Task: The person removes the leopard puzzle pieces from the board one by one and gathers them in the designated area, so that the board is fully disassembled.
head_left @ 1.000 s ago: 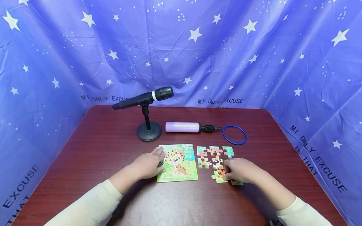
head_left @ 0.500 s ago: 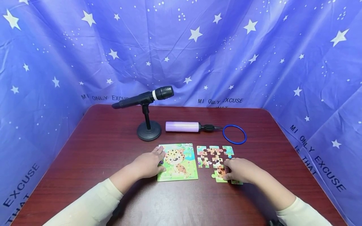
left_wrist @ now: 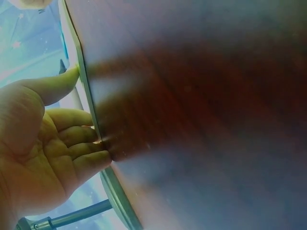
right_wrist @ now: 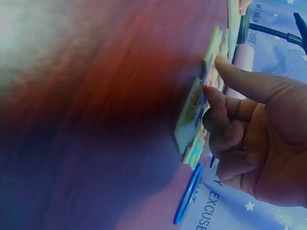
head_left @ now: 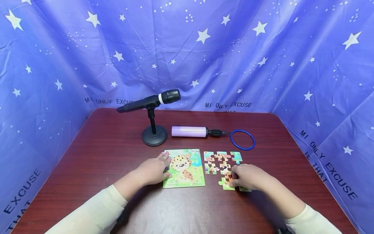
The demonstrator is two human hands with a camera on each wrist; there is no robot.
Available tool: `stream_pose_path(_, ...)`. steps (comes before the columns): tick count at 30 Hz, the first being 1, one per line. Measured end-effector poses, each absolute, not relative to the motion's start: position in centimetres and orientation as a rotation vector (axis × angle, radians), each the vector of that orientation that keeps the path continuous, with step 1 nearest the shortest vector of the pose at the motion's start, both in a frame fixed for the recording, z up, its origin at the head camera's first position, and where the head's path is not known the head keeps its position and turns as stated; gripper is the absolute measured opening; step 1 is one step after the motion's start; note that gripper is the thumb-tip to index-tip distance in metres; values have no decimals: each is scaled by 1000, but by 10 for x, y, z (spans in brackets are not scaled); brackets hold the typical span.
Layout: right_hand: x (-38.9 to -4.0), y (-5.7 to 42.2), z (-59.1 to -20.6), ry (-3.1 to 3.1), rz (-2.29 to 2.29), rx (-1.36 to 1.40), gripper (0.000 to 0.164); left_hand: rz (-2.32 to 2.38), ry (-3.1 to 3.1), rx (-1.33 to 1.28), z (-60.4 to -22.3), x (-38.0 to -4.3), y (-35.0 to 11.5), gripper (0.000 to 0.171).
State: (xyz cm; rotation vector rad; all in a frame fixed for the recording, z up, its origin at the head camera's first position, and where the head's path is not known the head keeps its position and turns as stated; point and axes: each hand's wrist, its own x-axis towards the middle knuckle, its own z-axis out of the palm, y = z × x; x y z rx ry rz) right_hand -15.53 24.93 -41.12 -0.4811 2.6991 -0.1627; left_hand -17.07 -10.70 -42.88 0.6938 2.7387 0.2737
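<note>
My left hand [head_left: 154, 170] rests with extended fingers on the left edge of a square leopard picture board [head_left: 193, 172]. In the left wrist view, those fingers [left_wrist: 91, 160] and the thumb lie along the board's edge. My right hand [head_left: 248, 176] is over the lower right of a group of jigsaw pieces [head_left: 208, 169], its thumb and curled index finger on a spotted orange and green jigsaw piece [head_left: 226, 186]. The right wrist view shows the thumb and index fingertips slightly apart, the other fingers curled. A green corner piece [head_left: 244, 189] shows partly below the hand; other pieces are hidden under it.
Behind the puzzle lie a lilac hand pump [head_left: 189, 131] with a black nozzle and a blue ring [head_left: 242, 139] at the nozzle's tip. A black microphone [head_left: 149, 100] stands on a round-based stand [head_left: 154, 136] at the back. Starry blue curtains [head_left: 187, 48] surround the brown table [head_left: 175, 211].
</note>
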Motion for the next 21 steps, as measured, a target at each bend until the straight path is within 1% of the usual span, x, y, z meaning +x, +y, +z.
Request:
stream_pose_path(5, -159, 239, -407, 2759, -252, -570, 30, 264, 2735, 700, -428, -171, -108, 70)
stream_pose_path(10, -164, 210, -407, 2779, -411, -712, 23, 245, 2733, 712, -429, -172, -110, 71)
stream_pose_path(11, -165, 203, -407, 2768, -446, -739, 24, 237, 2735, 718, -429, -172, -110, 71)
stream_pose_path(15, -166, 173, -411, 2692, -518, -846, 44, 219, 2727, 756, -430, -174, -111, 72)
stream_pose_path(17, -167, 160, -415, 2648, -514, -867, 50, 219, 2716, 773, -429, -175, -112, 75)
stream_pose_path(19, -167, 147, -419, 2618, -505, -882, 53, 218, 2704, 779, -429, -176, -113, 81)
stream_pose_path(21, -168, 136, -421, 2605, -494, -910, 53, 223, 2691, 779, -429, -177, -114, 91)
